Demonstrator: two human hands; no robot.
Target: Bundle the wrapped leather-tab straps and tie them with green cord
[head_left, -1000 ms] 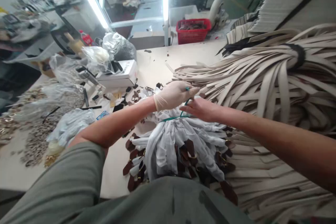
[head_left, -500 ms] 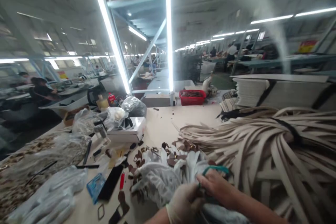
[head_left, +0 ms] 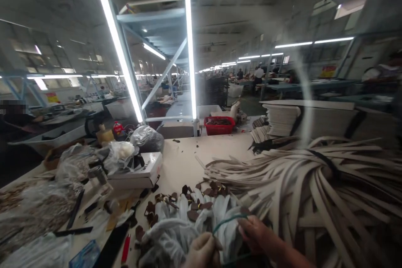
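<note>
A teal cord point(head_left: 230, 218) arcs between my two hands over a bundle wrapped in thin white material point(head_left: 176, 232). My left hand point(head_left: 204, 249), in a pale glove, is pinched on one end of the cord, low in front of the bundle. To its right, the fingers of my bare right hand point(head_left: 256, 232) are closed on the other end. Brown tabs point(head_left: 205, 206) with gold-coloured metal bits stick out along the bundle's far side. Motion blurs the fingertips, and the bundle's underside is hidden.
On the right lies a heap of long beige straps point(head_left: 314, 184). A white box point(head_left: 138, 171), plastic bags point(head_left: 73, 163), a red-handled tool point(head_left: 125, 249) and a blue packet point(head_left: 83, 255) are at left. A red basket point(head_left: 219, 125) and a metal frame with lights point(head_left: 163, 92) stand behind.
My hands have drawn apart, and the cord, looped over my right hand before, now stretches between them. The view has turned slightly right, so the scene sits further left.
</note>
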